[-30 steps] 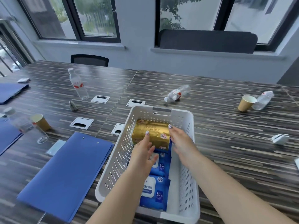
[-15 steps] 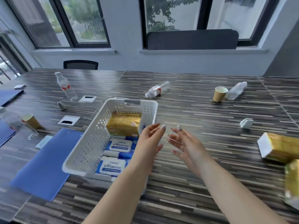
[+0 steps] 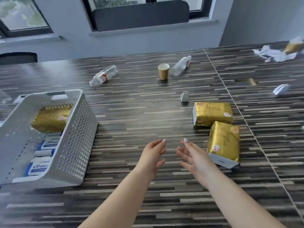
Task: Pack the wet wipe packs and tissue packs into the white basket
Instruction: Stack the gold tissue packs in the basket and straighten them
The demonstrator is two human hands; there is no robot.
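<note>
Gold wrap: two tissue packs, near tissue pack [image 3: 223,142] and far tissue pack [image 3: 213,113], lay touching on the table [image 3: 139,116], right of both hands.
Basket: white basket [image 3: 79,137] at left held one gold pack and blue wet wipe packs [image 3: 41,167].
Grip: left hand [image 3: 153,155] and right hand [image 3: 193,157] were empty, fingers loose.
Handling: likely light, soft, slick film; grasp across long sides.

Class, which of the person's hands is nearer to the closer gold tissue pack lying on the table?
Right. The right hand is just beside the nearer gold tissue pack, on its left; the left hand is farther left.
</note>
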